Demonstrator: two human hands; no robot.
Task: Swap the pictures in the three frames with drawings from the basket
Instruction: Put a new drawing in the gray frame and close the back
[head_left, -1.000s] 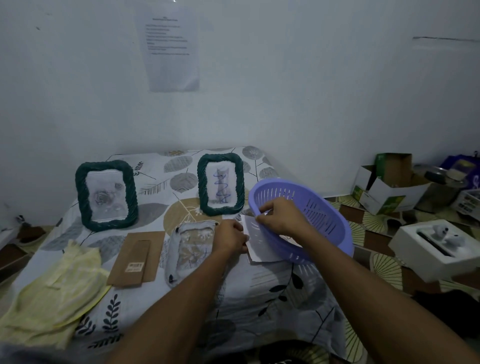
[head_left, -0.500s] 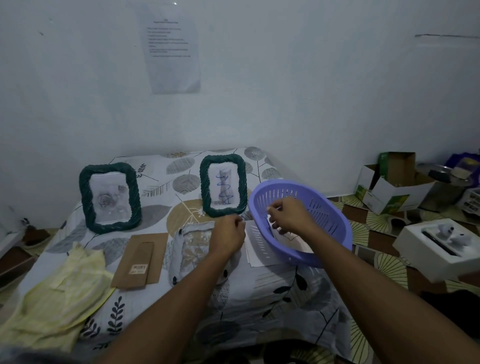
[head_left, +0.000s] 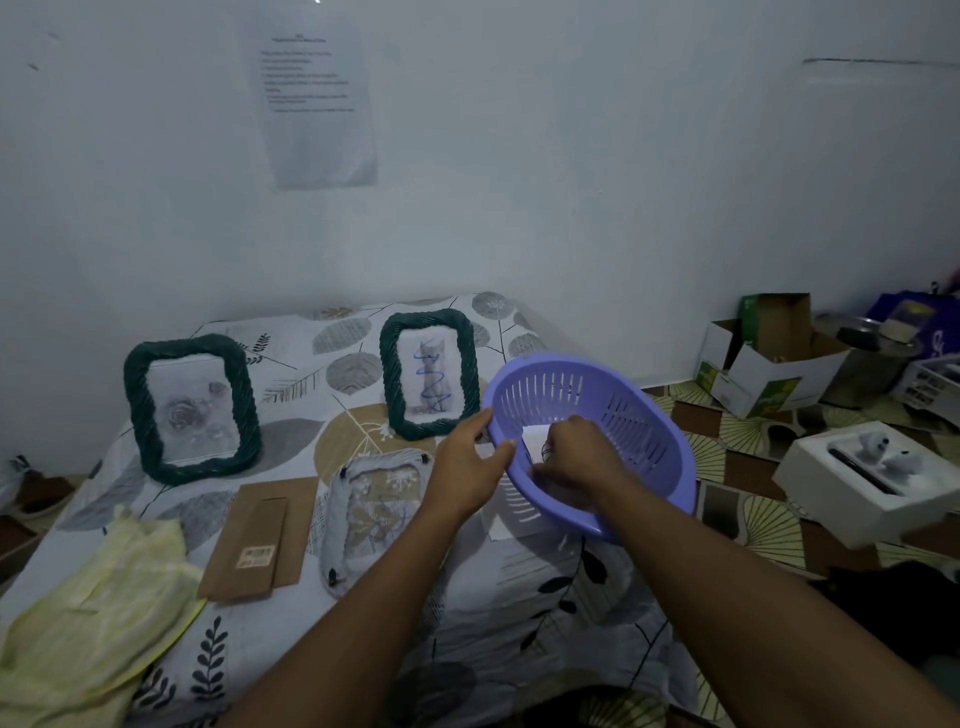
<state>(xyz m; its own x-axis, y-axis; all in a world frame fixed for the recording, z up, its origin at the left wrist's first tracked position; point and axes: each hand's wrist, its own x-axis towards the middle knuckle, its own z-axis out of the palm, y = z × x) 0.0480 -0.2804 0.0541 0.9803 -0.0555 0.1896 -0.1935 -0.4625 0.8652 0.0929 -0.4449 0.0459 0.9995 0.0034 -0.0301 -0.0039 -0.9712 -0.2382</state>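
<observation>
Head view: I see the basket (head_left: 649, 410), an oval of purple plastic with slotted walls, tipped toward me on a leaf-printed bedsheet (head_left: 519, 613). My left hand (head_left: 467, 462) grips its near-left rim, thumb hooked over the edge and fingers closed beneath. My right hand (head_left: 576, 457) is inside the basket, fingers curled and pinching a white paper sheet (head_left: 535, 434) that stands up against the knuckles. Left of the basket a green rope-twist frame (head_left: 389, 374) stands upright with a cat sketch; further left a matching frame (head_left: 136, 410) shows a rose. A pale third frame (head_left: 371, 512) lies flat just left of the basket, with a brown cardboard backing (head_left: 260, 540) and a crumpled yellow cloth (head_left: 93, 608) beyond it. Half a second ago the left hand lay over the flat frame; it has shifted onto the rim.
</observation>
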